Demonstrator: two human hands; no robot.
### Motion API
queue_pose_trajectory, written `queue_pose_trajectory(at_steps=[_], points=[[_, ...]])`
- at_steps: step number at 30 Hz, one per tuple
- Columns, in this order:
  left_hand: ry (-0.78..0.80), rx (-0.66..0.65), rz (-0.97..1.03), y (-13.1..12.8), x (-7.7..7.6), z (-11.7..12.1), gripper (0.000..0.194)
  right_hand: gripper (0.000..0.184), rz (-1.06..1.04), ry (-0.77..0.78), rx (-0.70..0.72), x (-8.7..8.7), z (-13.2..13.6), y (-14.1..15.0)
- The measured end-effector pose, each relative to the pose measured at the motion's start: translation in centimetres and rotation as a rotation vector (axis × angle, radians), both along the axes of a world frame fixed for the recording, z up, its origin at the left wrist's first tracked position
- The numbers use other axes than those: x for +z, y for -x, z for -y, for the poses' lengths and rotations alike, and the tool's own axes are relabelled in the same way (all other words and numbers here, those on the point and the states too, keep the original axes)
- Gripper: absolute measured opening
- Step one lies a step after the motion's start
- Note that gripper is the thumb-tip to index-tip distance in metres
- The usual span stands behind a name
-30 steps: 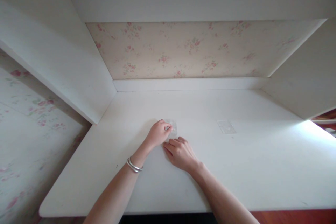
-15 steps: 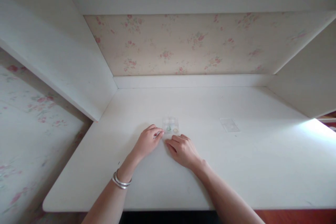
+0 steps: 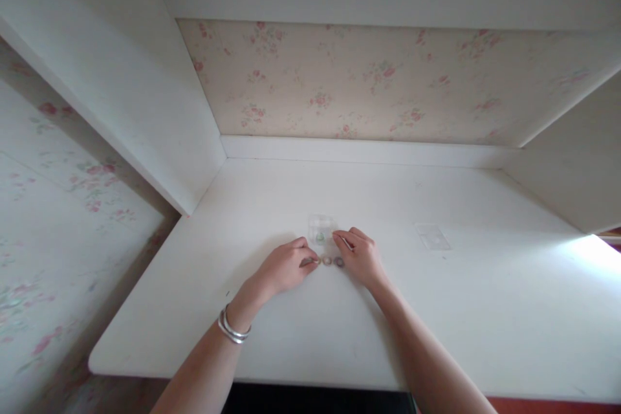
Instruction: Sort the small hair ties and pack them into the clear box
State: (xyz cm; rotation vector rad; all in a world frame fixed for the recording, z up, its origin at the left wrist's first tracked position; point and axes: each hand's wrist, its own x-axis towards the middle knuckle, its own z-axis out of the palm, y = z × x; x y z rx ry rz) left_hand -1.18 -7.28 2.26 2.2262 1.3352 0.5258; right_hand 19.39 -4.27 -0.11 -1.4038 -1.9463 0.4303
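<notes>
A small clear plastic box (image 3: 322,230) with a green bead inside sits on the white desk (image 3: 436,310). Just in front of it lie small round beads (image 3: 332,262) in a short row. My left hand (image 3: 285,266), with silver bangles on the wrist, rests on the desk with its fingertips pinched at the left end of the row. My right hand (image 3: 359,256) is curled, its fingertips at the right edge of the clear box, pinched on something too small to make out.
A flat clear lid (image 3: 433,237) lies on the desk to the right. White side panels and a floral-papered back wall (image 3: 369,84) enclose the desk. Bright light falls at the right edge.
My left hand has drawn back from the box toward me. My right hand has moved up to the box's right side. A row of beads now shows on the desk.
</notes>
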Motion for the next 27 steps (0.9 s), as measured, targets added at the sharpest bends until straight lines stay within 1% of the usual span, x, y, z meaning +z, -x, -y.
queue_pose_trajectory(at_steps=[3, 6, 9, 14, 20, 22, 23, 27], points=[[-0.004, -0.009, -0.026, -0.1, -0.1, 0.0, 0.019, 0.034, -0.027, 0.024, -0.039, 0.0, -0.3, -0.2], [-0.013, -0.033, -0.038, -0.1, -0.1, 0.0, 0.02, 0.033, -0.12, 0.016, -0.117, 0.1, -0.4, -0.7], [-0.007, -0.041, -0.023, -0.1, -0.2, 0.0, 0.022, 0.032, -0.193, 0.007, -0.163, 0.2, -0.3, -0.9], [0.023, 0.002, 0.058, -0.2, -0.2, -0.2, 0.02, 0.031, -0.217, 0.001, -0.163, 0.3, -0.2, -0.8], [0.078, 0.072, 0.161, -0.3, 0.4, -0.7, 0.022, 0.032, -0.177, -0.003, -0.127, 1.0, 0.2, -1.0], [0.07, 0.101, 0.184, -0.6, 0.6, -0.8, 0.023, 0.03, -0.099, -0.048, -0.073, 1.2, 0.6, -1.1], [0.062, 0.112, 0.192, -0.7, 0.7, -0.9, 0.024, 0.028, -0.033, -0.083, -0.017, 1.3, 1.0, -1.1], [-0.007, 0.147, 0.19, -1.7, 1.3, -1.3, 0.027, 0.023, 0.261, -0.225, 0.28, 1.5, 2.6, -0.1]])
